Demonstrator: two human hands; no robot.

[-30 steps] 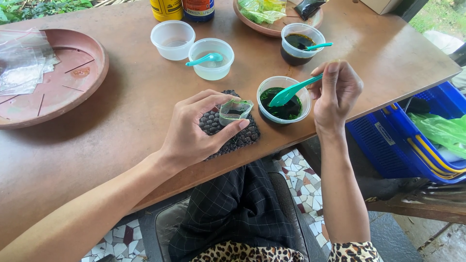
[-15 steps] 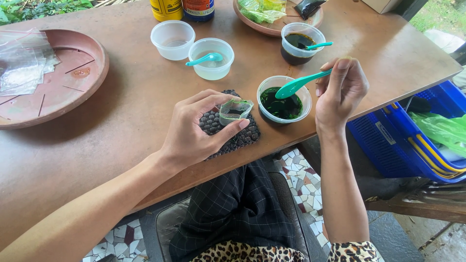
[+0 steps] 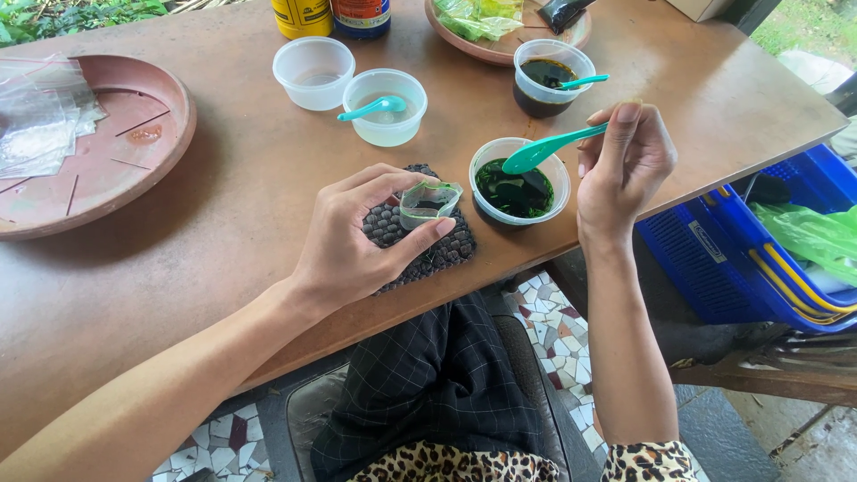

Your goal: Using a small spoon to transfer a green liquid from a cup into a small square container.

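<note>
A brown table (image 3: 223,205) filled most of the frame, with mosaic floor tiles (image 3: 553,312) showing below its edge at lower centre. The left hand (image 3: 357,236), at centre, pinched a small clear cup (image 3: 428,203) between thumb and fingers, squeezing its rim out of round, just above a dark woven mat (image 3: 420,236) near the table edge. What lay inside the cup could not be told.

The right hand (image 3: 625,165), right of centre, pinched the handle of a teal spoon (image 3: 549,150) between thumb and forefinger, the other fingers curled in. The spoon's bowl hung over a white tub (image 3: 520,181) of dark green liquid that stood just right of the mat, near the table edge.

Above the mat stood a tub of cloudy liquid (image 3: 386,109) with a second teal spoon (image 3: 370,109) lying in it, and just left of that an empty-looking clear tub (image 3: 314,71). At upper right a tub of dark liquid (image 3: 552,78) held a third spoon (image 3: 585,82). Behind it a clay plate (image 3: 509,49) carried green bags. Two bottles (image 3: 330,16) were cut off by the top edge.

At upper left a large clay tray (image 3: 116,161) held crumpled clear plastic (image 3: 36,116). At far right, beside the table, sat a blue basket (image 3: 714,259) with a green bag (image 3: 812,241) in it.
</note>
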